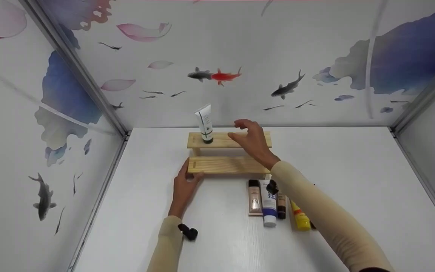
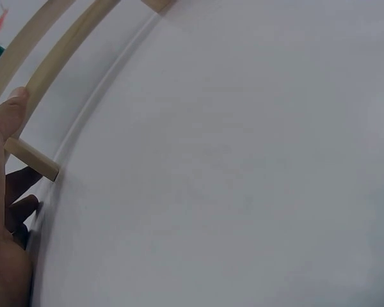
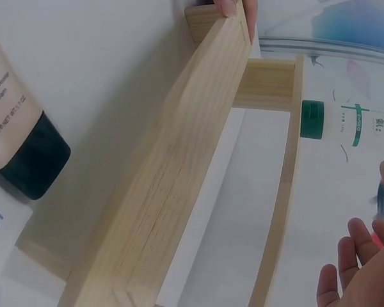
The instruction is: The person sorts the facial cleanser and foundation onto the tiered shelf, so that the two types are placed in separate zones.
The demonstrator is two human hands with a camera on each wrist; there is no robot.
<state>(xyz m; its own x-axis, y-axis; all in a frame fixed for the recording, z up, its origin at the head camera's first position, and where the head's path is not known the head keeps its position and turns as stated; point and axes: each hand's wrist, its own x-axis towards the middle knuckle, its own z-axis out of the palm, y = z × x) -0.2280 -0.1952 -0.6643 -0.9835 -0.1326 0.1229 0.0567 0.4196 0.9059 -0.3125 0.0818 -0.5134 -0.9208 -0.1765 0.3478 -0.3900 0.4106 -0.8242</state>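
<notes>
A two-step wooden rack stands at the back of the white table. On its upper step, toward the left, a white squeeze tube stands upright on its dark green cap. My left hand grips the left end of the lower step. In the left wrist view its thumb lies on the step's edge, with other fingers partly hidden behind the rack's leg. Over the upper step, right of the tube, my right hand holds nothing, its fingers loosely bent and spread from the thumb. The right wrist view shows a gap between that hand and the tube.
In front of the rack's right end lie a rose-gold tube, a white and blue tube, a brown tube and a yellow tube. My right forearm partly covers this group. Patterned walls enclose the table's back and sides.
</notes>
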